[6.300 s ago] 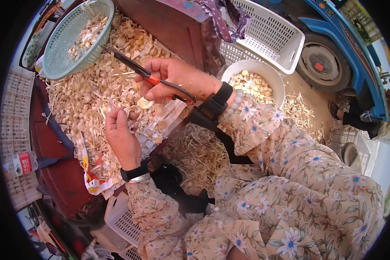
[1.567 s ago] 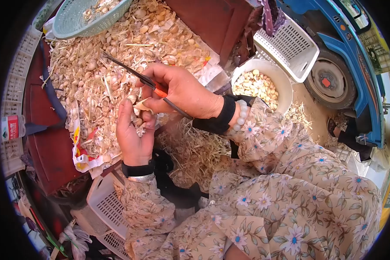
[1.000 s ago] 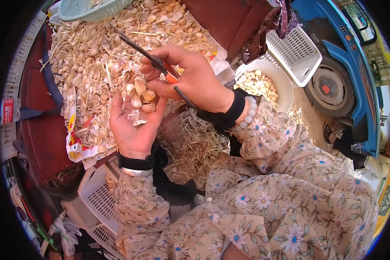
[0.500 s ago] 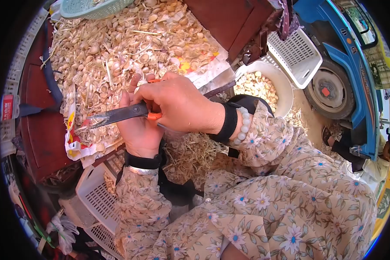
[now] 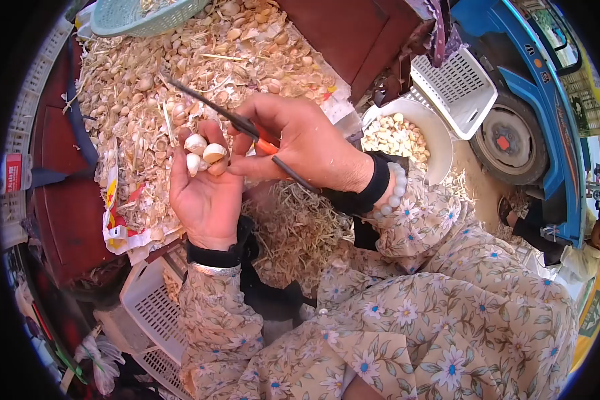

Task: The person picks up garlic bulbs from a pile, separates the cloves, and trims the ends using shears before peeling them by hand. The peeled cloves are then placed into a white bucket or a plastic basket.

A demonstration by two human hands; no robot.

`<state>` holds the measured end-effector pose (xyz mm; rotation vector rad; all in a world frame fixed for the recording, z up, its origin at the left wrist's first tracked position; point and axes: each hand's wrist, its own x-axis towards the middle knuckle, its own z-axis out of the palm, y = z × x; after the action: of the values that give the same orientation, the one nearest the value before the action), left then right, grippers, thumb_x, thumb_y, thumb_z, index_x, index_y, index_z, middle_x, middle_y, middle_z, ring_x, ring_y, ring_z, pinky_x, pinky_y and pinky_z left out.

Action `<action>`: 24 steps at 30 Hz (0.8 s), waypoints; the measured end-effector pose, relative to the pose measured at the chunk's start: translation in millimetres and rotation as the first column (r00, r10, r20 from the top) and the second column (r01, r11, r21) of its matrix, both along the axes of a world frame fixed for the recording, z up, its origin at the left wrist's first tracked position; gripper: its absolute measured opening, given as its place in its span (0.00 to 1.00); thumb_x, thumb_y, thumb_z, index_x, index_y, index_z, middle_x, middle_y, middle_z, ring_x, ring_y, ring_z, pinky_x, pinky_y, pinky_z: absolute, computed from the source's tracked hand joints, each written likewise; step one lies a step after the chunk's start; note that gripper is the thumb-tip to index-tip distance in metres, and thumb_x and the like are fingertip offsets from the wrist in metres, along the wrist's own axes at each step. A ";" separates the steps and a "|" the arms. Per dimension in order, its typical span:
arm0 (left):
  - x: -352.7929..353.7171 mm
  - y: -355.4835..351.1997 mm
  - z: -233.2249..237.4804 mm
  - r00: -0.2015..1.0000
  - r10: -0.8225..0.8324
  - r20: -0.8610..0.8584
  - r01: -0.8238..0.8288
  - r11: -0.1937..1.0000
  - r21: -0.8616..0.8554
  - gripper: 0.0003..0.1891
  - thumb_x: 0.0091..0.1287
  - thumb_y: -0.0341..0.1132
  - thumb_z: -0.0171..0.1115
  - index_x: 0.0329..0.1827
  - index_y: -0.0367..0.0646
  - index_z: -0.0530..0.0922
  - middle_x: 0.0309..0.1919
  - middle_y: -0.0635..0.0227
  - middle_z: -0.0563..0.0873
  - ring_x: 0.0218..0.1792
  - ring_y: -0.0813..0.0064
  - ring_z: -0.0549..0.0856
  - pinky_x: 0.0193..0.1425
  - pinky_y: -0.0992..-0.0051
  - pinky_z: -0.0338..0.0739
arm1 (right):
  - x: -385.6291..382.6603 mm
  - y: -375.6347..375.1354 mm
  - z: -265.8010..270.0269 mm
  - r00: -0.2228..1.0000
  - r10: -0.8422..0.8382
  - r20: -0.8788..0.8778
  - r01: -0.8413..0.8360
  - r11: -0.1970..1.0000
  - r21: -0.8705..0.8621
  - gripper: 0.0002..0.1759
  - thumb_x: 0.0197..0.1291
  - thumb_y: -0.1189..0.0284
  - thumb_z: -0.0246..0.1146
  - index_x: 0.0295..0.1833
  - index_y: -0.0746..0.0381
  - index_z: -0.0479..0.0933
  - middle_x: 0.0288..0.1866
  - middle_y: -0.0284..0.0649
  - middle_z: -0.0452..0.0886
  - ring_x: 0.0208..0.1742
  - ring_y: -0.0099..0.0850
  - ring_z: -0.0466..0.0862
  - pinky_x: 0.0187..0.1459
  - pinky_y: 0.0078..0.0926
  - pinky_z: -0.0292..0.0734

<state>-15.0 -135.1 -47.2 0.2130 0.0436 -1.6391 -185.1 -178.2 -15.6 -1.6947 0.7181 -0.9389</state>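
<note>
My left hand [image 5: 210,203] is turned palm up, its fingers curled around several garlic cloves [image 5: 195,144]. Those cloves look pale and smooth, and one shows a tan face. Close on their right is my right hand [image 5: 313,140], gripping a pair of scissors [image 5: 210,103] with dark blades and an orange handle part. The blades point up and left over the garlic heap [image 5: 140,87], apart from the cloves. My right fingertips are beside the cloves; whether they touch one is hard to tell.
A green basket [image 5: 147,25] stands at the heap's far edge. To the right, a white bucket [image 5: 440,150] holds peeled-looking cloves beside a white crate [image 5: 457,87]. Below my hands lies a pile of dry stalks [image 5: 293,233]. A blue vehicle [image 5: 570,167] is at far right.
My right hand has moved right, off my left palm, and the scissors have swung from pointing left to pointing up-left. The cloves in my left hand now show clearly.
</note>
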 end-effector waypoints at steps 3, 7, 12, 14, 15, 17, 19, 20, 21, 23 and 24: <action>-2.8 1.2 3.0 0.984 0.030 0.174 -0.047 0.995 0.093 0.15 0.71 0.39 0.44 0.54 0.42 0.73 0.56 0.54 0.76 0.60 0.59 0.73 0.67 0.54 0.62 | 16.3 14.6 -3.5 0.950 -0.222 -0.221 0.171 0.958 -0.231 0.25 0.39 0.64 0.75 0.42 0.60 0.73 0.26 0.36 0.79 0.28 0.29 0.80 0.30 0.24 0.73; -12.1 1.1 3.6 0.977 0.048 0.208 -0.047 0.999 -0.010 0.15 0.71 0.38 0.45 0.54 0.43 0.73 0.55 0.56 0.76 0.59 0.61 0.73 0.66 0.57 0.64 | 30.8 20.3 -9.1 0.911 -0.341 -0.232 0.302 0.935 -0.186 0.25 0.39 0.64 0.75 0.42 0.60 0.72 0.26 0.38 0.78 0.28 0.35 0.80 0.31 0.25 0.73; -10.2 -2.9 2.5 0.966 0.126 0.227 -0.159 0.978 0.134 0.17 0.70 0.37 0.46 0.58 0.39 0.70 0.57 0.56 0.74 0.60 0.58 0.71 0.66 0.56 0.62 | 29.7 17.5 -11.1 0.956 -0.269 -0.115 0.272 0.962 0.011 0.25 0.40 0.70 0.74 0.45 0.61 0.73 0.31 0.36 0.80 0.30 0.25 0.79 0.32 0.22 0.73; 2.5 -0.9 -10.5 0.989 0.042 0.140 -0.040 0.999 -0.019 0.16 0.70 0.38 0.47 0.56 0.41 0.72 0.57 0.56 0.74 0.60 0.58 0.71 0.66 0.56 0.62 | 26.4 14.7 -10.4 0.978 -0.204 -0.031 0.203 0.978 -0.040 0.26 0.40 0.73 0.74 0.47 0.61 0.73 0.34 0.34 0.79 0.32 0.22 0.78 0.34 0.20 0.73; 7.3 1.7 -15.3 0.995 -0.004 0.102 0.014 0.995 -0.099 0.15 0.70 0.38 0.48 0.55 0.41 0.73 0.56 0.55 0.74 0.60 0.58 0.71 0.66 0.56 0.62 | 25.7 13.7 -10.1 0.986 -0.167 0.010 0.167 0.984 -0.067 0.26 0.40 0.75 0.73 0.48 0.62 0.72 0.35 0.33 0.79 0.32 0.21 0.77 0.35 0.19 0.73; 0.8 4.8 -5.5 0.990 0.019 0.143 -0.026 0.999 0.046 0.13 0.69 0.38 0.49 0.50 0.43 0.75 0.53 0.57 0.76 0.57 0.59 0.73 0.63 0.57 0.65 | 24.1 11.2 -13.3 0.991 -0.115 0.068 0.117 0.993 -0.033 0.27 0.40 0.77 0.73 0.49 0.62 0.72 0.36 0.32 0.78 0.32 0.20 0.77 0.36 0.18 0.73; -4.5 5.5 1.2 0.988 0.022 0.156 -0.044 0.990 0.136 0.12 0.69 0.38 0.49 0.47 0.44 0.77 0.48 0.58 0.79 0.53 0.61 0.75 0.58 0.59 0.70 | 21.0 8.8 -12.3 0.993 -0.074 0.091 0.078 0.996 -0.039 0.27 0.41 0.77 0.73 0.50 0.62 0.72 0.36 0.31 0.78 0.33 0.19 0.76 0.37 0.18 0.73; -7.1 5.2 4.3 0.983 0.046 0.179 -0.079 0.980 0.183 0.11 0.69 0.37 0.50 0.48 0.44 0.76 0.48 0.59 0.79 0.51 0.62 0.77 0.56 0.61 0.72 | 18.3 8.0 -9.6 0.995 -0.061 0.084 0.066 0.996 -0.060 0.27 0.41 0.78 0.73 0.50 0.61 0.72 0.36 0.31 0.78 0.33 0.18 0.76 0.37 0.17 0.73; -6.8 5.7 4.2 0.982 -0.014 0.191 -0.027 0.977 0.212 0.11 0.69 0.38 0.51 0.48 0.44 0.75 0.48 0.60 0.79 0.50 0.63 0.77 0.56 0.62 0.72 | 16.4 7.6 -8.2 0.996 -0.048 0.077 0.054 0.995 -0.079 0.27 0.42 0.78 0.73 0.50 0.61 0.72 0.36 0.31 0.77 0.33 0.18 0.76 0.37 0.17 0.73; -8.8 6.2 10.5 0.968 -0.136 0.209 0.078 0.961 0.265 0.11 0.69 0.38 0.52 0.49 0.44 0.74 0.47 0.61 0.79 0.48 0.64 0.78 0.55 0.63 0.74 | 14.1 5.4 -8.9 0.989 -0.073 0.129 0.087 0.991 -0.102 0.26 0.43 0.78 0.72 0.50 0.62 0.71 0.37 0.31 0.77 0.33 0.17 0.76 0.37 0.16 0.73; -16.0 9.9 16.5 0.931 -0.163 0.328 0.053 0.946 0.319 0.15 0.69 0.40 0.53 0.53 0.43 0.72 0.45 0.65 0.79 0.41 0.71 0.79 0.45 0.72 0.77 | 12.3 4.2 -9.6 0.984 -0.086 0.155 0.104 0.988 -0.110 0.26 0.44 0.78 0.72 0.50 0.62 0.71 0.38 0.31 0.77 0.33 0.17 0.76 0.36 0.16 0.73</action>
<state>-30.9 -125.2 -30.7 0.7564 0.0128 -1.6784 -172.9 -174.0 -25.2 -1.6829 0.6586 -1.1831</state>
